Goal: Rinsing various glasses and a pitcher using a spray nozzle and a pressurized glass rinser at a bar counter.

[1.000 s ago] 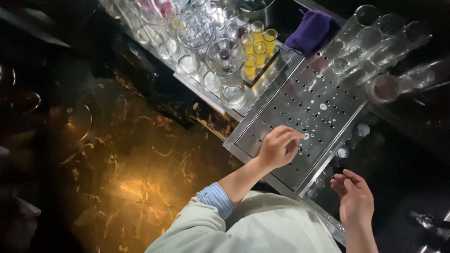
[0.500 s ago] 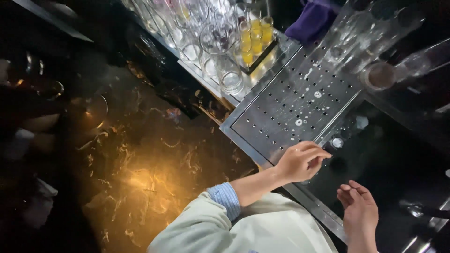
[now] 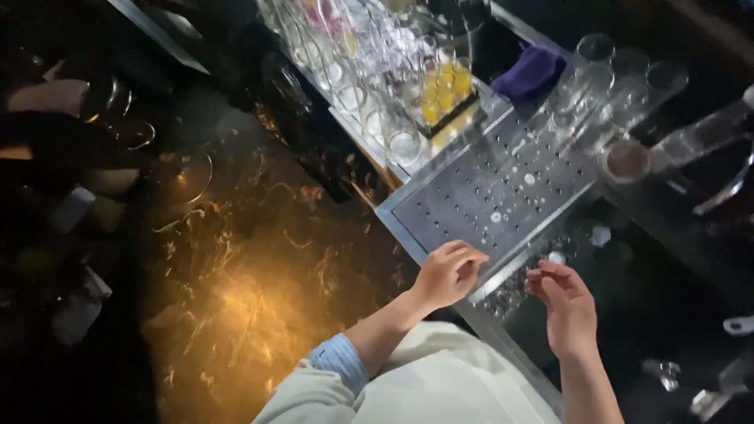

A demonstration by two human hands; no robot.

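My left hand hovers at the near edge of a perforated metal drip tray, fingers curled in with the thumb against them. I see nothing in it. My right hand is just to the right, over a dark recessed area below the tray. Its fingertips are drawn together at a small pale round piece; I cannot tell whether they grip it. A few pale bits lie on the tray.
Many clear glasses crowd the back left, beside small glasses of yellow liquid. A purple cloth and upturned tumblers sit at the back right. A dark marbled counter lies to the left.
My left hand has drawn back from the middle of the tray to its near edge. My right hand has risen toward the pale piece. The view has shifted.
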